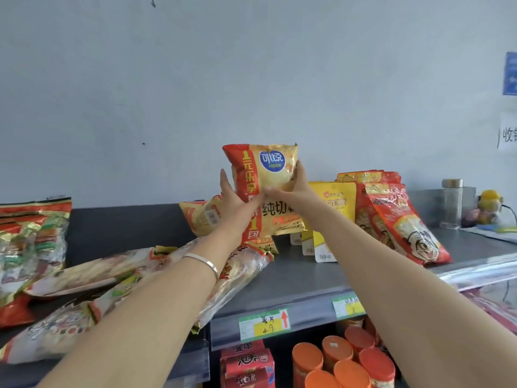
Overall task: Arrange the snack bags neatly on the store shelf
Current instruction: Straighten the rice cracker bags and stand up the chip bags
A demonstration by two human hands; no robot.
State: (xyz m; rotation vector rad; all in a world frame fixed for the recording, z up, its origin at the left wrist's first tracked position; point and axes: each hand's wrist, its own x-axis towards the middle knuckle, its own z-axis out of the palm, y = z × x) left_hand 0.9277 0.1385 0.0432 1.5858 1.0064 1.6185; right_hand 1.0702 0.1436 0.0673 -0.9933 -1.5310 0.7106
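A yellow and red chip bag (261,170) with a blue round logo stands upright above the back of the grey top shelf (302,278). My left hand (236,198) grips its left side and my right hand (289,187) grips its right side, thumbs meeting on the front. Behind it another bag of the same kind (200,217) lies tilted. Yellow pouches (334,203) and red snack bags (391,217) lean to the right. Several long clear-wrapped snack bags (112,270) lie flat under my left forearm.
A pile of red and gold bags (30,242) sits at the far left. A glass jar (451,203) and small toys stand at the far right. Below the price-tag rail (264,324) are orange-lidded canisters (344,359) and red boxes (246,365). A grey wall backs the shelf.
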